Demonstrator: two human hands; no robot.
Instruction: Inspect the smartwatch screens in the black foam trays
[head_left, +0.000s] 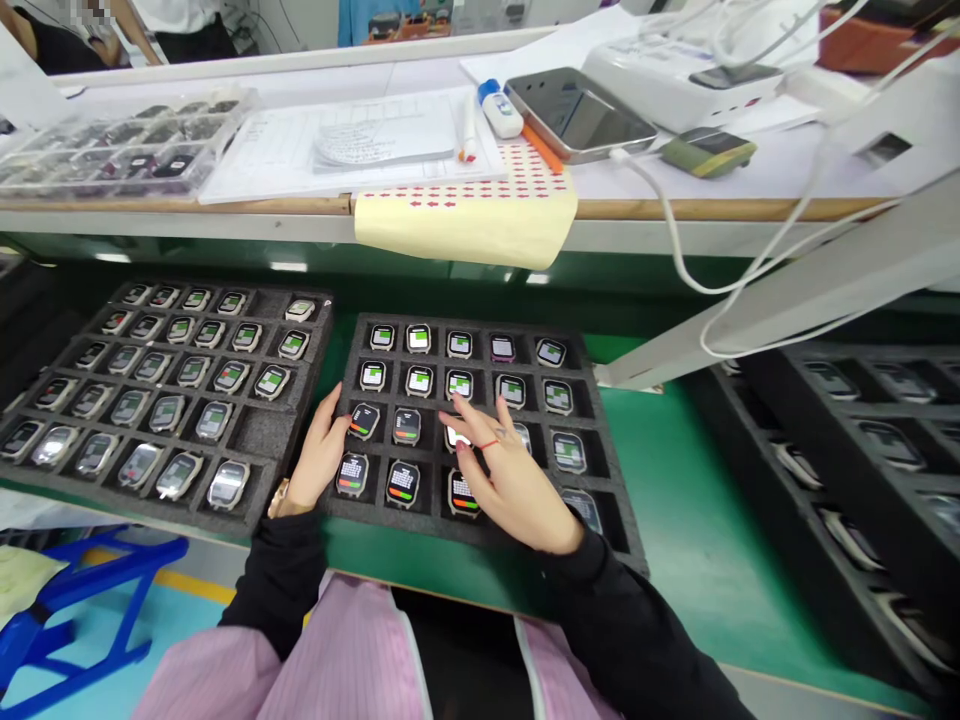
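Observation:
A dark grey foam tray [480,535] holds rows of square smartwatch faces in its cells, many with lit screens. My left hand [319,455] grips the tray's left edge, its thumb close to a smartwatch [364,421] with a dark lit screen. Over the middle of the tray is my right hand [517,475], fingers spread and holding nothing. Its fingertips are at a smartwatch [455,434] in the third row, partly covered by the fingers. Just below, another smartwatch [463,493] shows white text above an orange and green bar. My right hand hides some cells behind it.
A second foam tray [262,430] of smartwatches lies to the left, and stacked dark trays [795,530] stand at right. A slanted grey post [750,300] and white cable [679,240] are at right. The shelf above carries papers [300,150] and a phone [581,110].

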